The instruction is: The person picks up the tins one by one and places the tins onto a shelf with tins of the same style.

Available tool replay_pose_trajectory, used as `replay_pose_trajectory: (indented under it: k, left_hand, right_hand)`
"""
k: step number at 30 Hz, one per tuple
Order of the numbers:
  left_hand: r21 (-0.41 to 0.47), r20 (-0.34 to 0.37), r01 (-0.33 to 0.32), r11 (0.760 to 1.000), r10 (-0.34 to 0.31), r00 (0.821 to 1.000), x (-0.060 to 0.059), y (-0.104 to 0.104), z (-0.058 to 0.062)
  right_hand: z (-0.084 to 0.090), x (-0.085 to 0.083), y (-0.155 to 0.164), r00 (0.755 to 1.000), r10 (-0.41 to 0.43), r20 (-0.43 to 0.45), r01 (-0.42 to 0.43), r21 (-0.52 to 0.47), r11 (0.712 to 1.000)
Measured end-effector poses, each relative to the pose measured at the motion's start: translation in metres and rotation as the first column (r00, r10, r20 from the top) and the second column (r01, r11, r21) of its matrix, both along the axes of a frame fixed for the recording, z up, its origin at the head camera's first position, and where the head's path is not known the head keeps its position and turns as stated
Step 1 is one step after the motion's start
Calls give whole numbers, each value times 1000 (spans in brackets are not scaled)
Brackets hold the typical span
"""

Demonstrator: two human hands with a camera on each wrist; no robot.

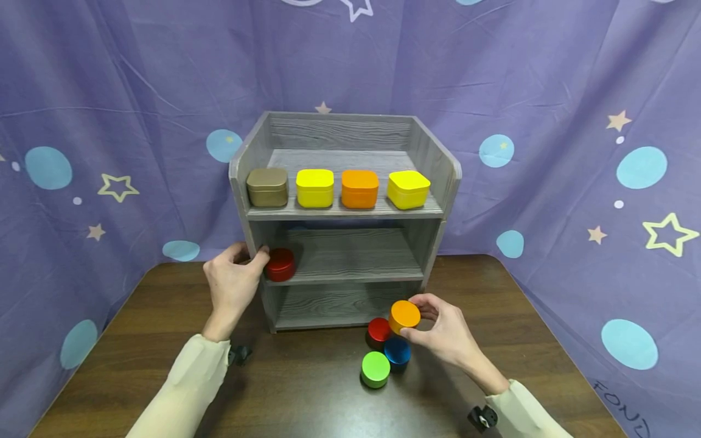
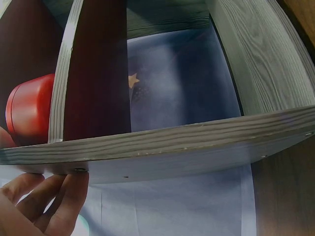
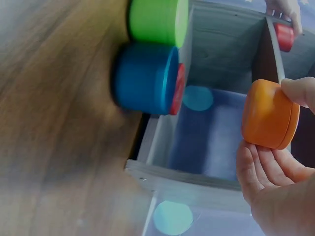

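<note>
My left hand (image 1: 234,281) is at the left side panel of a grey wooden shelf (image 1: 350,277). Its fingers (image 2: 63,199) lie against the panel's outer face while the thumb reaches round the front edge, close to a red round tin (image 1: 280,265) on the middle shelf; whether the thumb touches that tin is hard to tell. With thumb and fingers, my right hand (image 1: 445,328) holds an orange round tin (image 1: 404,316) above the table, in front of the shelf's right side. Below it stand a second red tin (image 1: 378,332), a blue tin (image 1: 397,353) and a green tin (image 1: 375,369).
Along the top shelf stand square-shaped tins: a bronze one (image 1: 268,187), a yellow one (image 1: 314,188), an orange one (image 1: 359,189) and another yellow one (image 1: 408,189). The shelf sits on a brown wooden table (image 1: 306,389). A purple patterned curtain (image 1: 164,73) hangs behind.
</note>
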State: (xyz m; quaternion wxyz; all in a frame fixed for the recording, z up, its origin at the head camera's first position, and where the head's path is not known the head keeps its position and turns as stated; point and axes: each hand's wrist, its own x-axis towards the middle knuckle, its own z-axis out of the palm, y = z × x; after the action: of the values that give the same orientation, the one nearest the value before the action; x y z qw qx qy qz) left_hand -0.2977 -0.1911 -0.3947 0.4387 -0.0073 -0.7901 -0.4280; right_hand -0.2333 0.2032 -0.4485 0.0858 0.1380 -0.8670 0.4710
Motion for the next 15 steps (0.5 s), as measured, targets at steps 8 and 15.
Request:
replay_pose_trajectory:
  k: [8,15]
  left_hand:
    - [8,7,5,1000,-5,1000,1,1,0]
    - [13,4,11,1000,-11,1000,1,1,0]
  right_hand:
    - [14,2,-11,998,47,-41,-48,-18,999]
    - [26,-2,-26,997,61,-45,-61,-4,998]
